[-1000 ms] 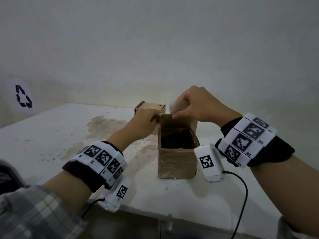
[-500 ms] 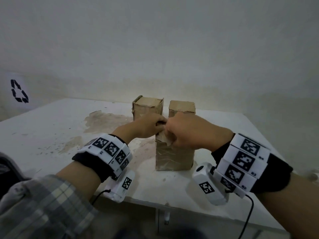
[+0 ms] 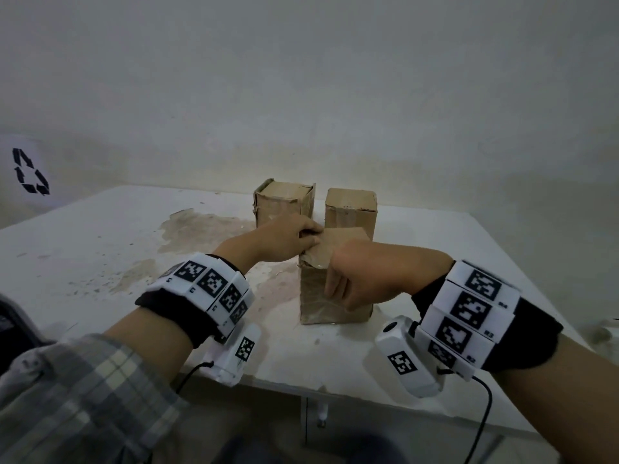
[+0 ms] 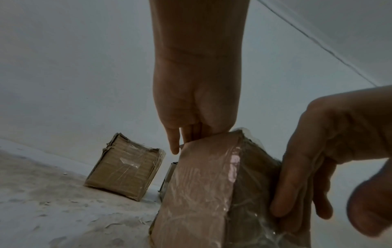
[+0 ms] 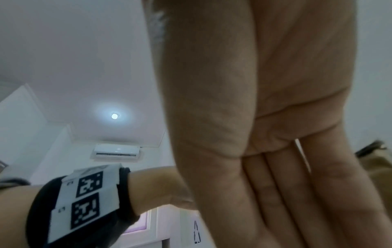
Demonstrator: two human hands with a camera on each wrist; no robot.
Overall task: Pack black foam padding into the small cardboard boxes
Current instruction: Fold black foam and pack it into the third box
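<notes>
The near small cardboard box point(image 3: 335, 296) stands upright on the table with its top flap point(image 3: 341, 244) folded down over the opening. The black foam is hidden inside. My left hand point(image 3: 288, 241) sits at the box's top left edge, fingers bent over the flap's corner. In the left wrist view the left hand point(image 4: 195, 117) reaches down onto the box point(image 4: 201, 193), with one finger pointing down beside it. My right hand point(image 3: 355, 279) lies over the top front edge, and its straight fingers point(image 4: 297, 184) press flat against the box's front wall. The right wrist view shows that hand's flat palm.
Two more closed cardboard boxes stand behind, one back left point(image 3: 283, 205) and one back right point(image 3: 350, 209). The white table point(image 3: 100, 246) is stained left of the boxes. Its front edge runs just under my wrists. A recycling sign point(image 3: 30, 172) hangs on the left wall.
A second ago the box was open with black foam showing. The flap has since been folded down, and my right hand has dropped flat onto the box's front.
</notes>
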